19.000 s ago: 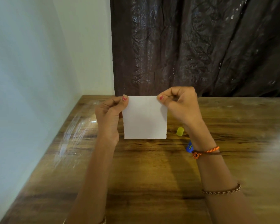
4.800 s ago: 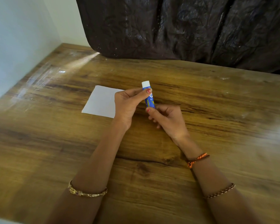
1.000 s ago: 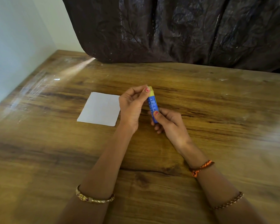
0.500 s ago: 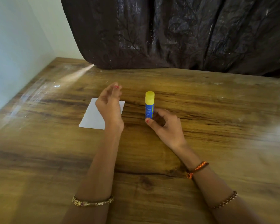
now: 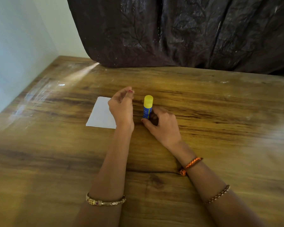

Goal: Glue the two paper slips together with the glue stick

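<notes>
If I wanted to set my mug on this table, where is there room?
Plenty: the wooden table is bare right of the right hand, up to the dark curtain, and near both forearms. Only the middle is crowded: white paper, left hand, glue stick.

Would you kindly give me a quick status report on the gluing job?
Right hand grips glue stick, upright on table, yellow cap on. Left hand open, empty, above paper. Nothing in the way.
</notes>
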